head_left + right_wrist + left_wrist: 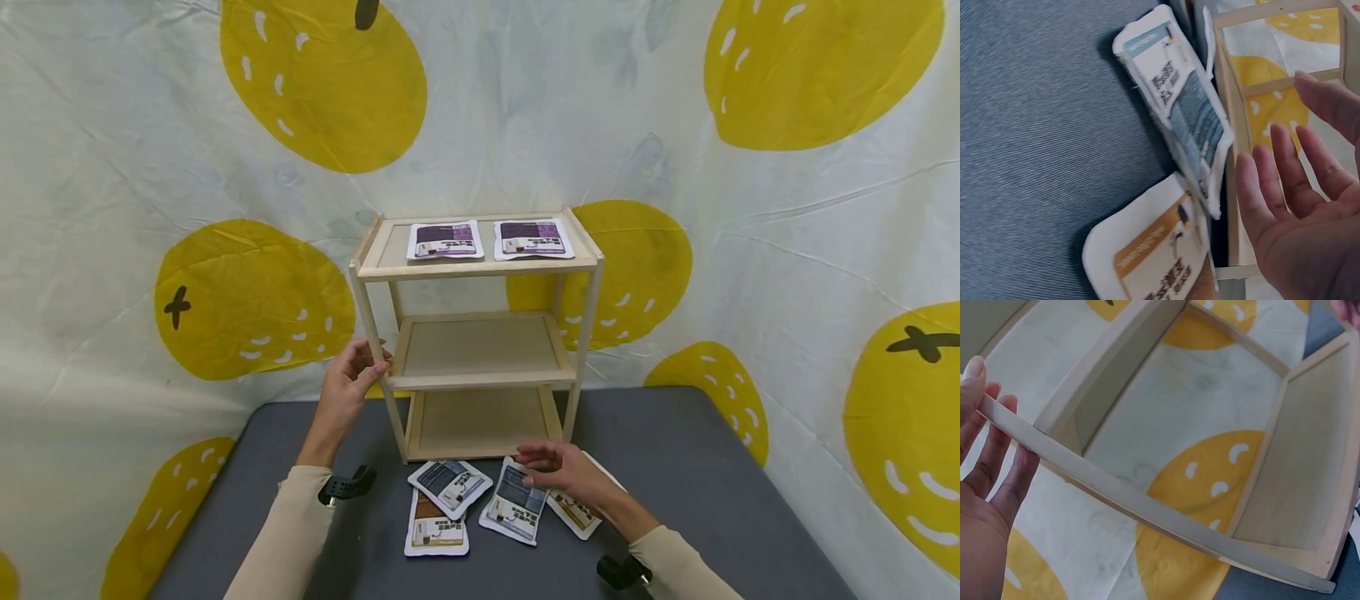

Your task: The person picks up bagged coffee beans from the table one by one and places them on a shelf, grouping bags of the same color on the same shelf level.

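Observation:
A small wooden three-tier shelf stands upright on the grey surface. My left hand holds its left front post, thumb on one side and fingers behind it. Over the packets in front of the shelf hovers my right hand, fingers loosely bent with nothing in them. Below it lie a blue-labelled packet and a brown-labelled packet, partly covered by the hand. To the left, another blue-labelled packet overlaps a brown-labelled packet.
Two purple-labelled packets, a left one and a right one, lie side by side on the top tier. Behind the shelf hangs a pale cloth printed with yellow fruit. The grey surface has rounded back corners.

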`<state>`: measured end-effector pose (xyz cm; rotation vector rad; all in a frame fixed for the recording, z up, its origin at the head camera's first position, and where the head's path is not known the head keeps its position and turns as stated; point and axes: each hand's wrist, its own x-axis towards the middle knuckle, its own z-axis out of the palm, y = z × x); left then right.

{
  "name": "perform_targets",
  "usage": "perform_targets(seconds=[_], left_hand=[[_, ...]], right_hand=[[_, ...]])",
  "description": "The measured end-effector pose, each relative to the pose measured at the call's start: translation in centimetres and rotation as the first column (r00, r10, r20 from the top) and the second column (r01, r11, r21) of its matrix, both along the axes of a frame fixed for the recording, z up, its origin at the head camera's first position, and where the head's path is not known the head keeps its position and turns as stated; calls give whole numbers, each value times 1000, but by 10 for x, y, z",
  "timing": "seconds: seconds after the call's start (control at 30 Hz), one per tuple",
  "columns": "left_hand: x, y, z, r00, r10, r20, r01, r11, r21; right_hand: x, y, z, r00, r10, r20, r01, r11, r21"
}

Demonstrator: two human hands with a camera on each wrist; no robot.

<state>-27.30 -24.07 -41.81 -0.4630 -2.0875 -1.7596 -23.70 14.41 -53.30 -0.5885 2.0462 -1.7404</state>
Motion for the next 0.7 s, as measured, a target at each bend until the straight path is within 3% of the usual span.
perform_targets(seconds=[0.43,0.57,0.7], left_hand=[[2,1,2,1000,-12,-14,13,1000,9],[12,6,14,1000,-17,-2,17,1000,10],[20,10,23,1000,-18,13,18,1000,7]], right_hand=[[-2,4,-21,974,-147,-169,173,974,145],[-1,4,-26,975,-164,-150,190,965,179],[0,3,-29,966,-146,-212,200,945,258]])
